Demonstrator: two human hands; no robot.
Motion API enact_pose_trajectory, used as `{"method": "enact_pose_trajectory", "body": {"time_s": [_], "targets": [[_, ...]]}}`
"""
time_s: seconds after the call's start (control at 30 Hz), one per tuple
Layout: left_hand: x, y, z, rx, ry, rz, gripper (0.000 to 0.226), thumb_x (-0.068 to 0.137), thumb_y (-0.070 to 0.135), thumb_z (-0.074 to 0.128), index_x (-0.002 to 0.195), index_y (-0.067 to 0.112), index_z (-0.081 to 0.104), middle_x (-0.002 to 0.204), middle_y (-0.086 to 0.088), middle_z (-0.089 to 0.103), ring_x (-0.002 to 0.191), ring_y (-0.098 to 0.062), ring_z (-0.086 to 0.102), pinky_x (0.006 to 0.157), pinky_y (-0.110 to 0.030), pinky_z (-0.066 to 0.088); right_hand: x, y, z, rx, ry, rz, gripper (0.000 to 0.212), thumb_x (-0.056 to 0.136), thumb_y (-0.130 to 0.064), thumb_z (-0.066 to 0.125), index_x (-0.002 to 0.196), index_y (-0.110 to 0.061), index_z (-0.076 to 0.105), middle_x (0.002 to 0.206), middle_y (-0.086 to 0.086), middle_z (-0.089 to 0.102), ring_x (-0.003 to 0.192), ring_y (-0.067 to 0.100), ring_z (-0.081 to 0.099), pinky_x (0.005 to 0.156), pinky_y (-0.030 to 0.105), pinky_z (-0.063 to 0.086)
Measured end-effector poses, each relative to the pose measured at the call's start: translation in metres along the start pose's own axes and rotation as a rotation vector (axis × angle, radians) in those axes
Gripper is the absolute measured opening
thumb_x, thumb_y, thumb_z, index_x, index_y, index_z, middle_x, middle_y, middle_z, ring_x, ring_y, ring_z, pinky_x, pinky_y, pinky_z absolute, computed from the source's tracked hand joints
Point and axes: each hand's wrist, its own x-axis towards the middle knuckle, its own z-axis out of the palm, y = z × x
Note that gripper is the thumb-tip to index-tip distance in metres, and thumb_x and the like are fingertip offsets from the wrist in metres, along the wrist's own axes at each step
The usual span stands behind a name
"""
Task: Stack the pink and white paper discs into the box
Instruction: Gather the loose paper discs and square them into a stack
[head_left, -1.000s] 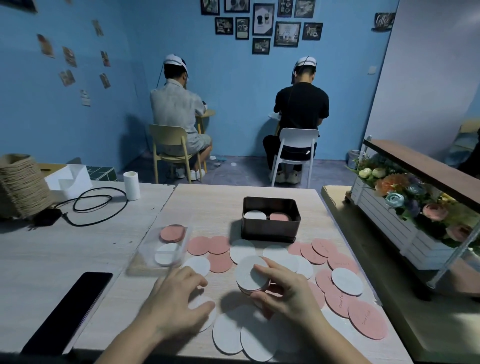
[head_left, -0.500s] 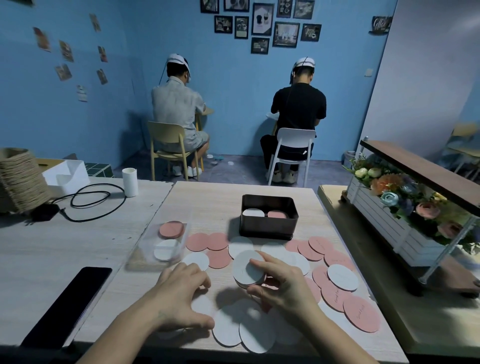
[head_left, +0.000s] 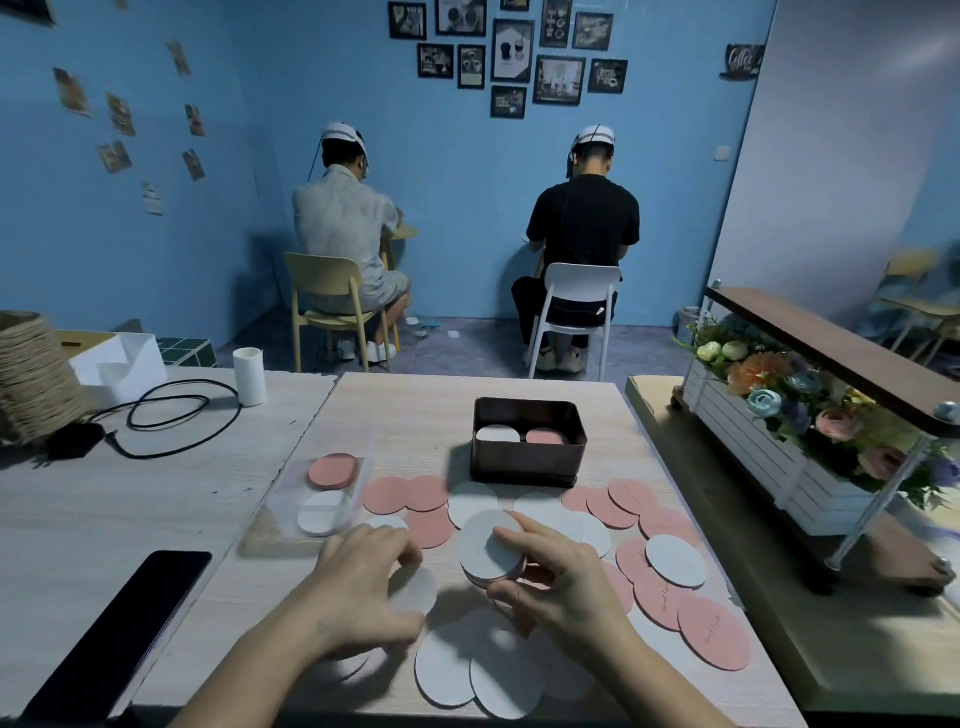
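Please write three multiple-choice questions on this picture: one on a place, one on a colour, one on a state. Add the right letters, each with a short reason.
1. Where does the phone lie? A. on the floor B. on the table, near left C. on a chair
2. Which colour is the top of the stack in the right hand? A. pink B. blue C. white
3. How is the box? A. open, with discs inside B. shut with a lid C. upside down
Answers: 1 B, it lies flat by the near left edge; 2 C, its upper face is white; 3 A, discs show inside, no lid.
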Motion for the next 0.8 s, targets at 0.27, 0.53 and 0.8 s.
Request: {"method": "enact_pose_trajectory", "body": {"time_s": [0.27,0.53,0.8], "targets": [[0.012,0.055,0.006,-0.385,0.28,0.232,0.054,0.065,0.036,0.075,0.117,0.027,0.061,0.115,0.018,0.056,0.112,0.001,0.054,0.095,-0.013,0.042,-0.003,-0.002,-0.006,0.0,-0.031,-0.006,0.041,0.078,-0.038,0.085,0.117,-0.03,0.072,0.12,-0.013,0.069,0.094,0.012,0.071,0.08,0.042,0.062],[0.021,0.071,0.018,-0.388,0.298,0.214,0.064,0.072,0.042,0.077,0.132,0.03,0.056,0.122,0.025,0.058,0.114,0.019,0.044,0.094,-0.002,0.032,-0.007,-0.009,-0.006,0.146,0.009,0.091,0.059,0.07,-0.013,0.082,0.111,-0.041,0.049,0.102,-0.004,0.075,0.08,0.019,0.073,0.072,0.036,0.061],[0.018,0.06,0.021,-0.537,0.266,0.188,0.08,0.063,0.054,0.088,0.132,0.041,0.051,0.134,0.031,0.048,0.128,0.004,0.048,0.101,-0.013,0.043,-0.007,-0.006,-0.011,0.079,0.049,0.034,0.043,0.071,-0.018,0.091,0.098,-0.04,0.066,0.087,-0.007,0.07,0.075,0.005,0.063,0.076,0.025,0.059]]}}
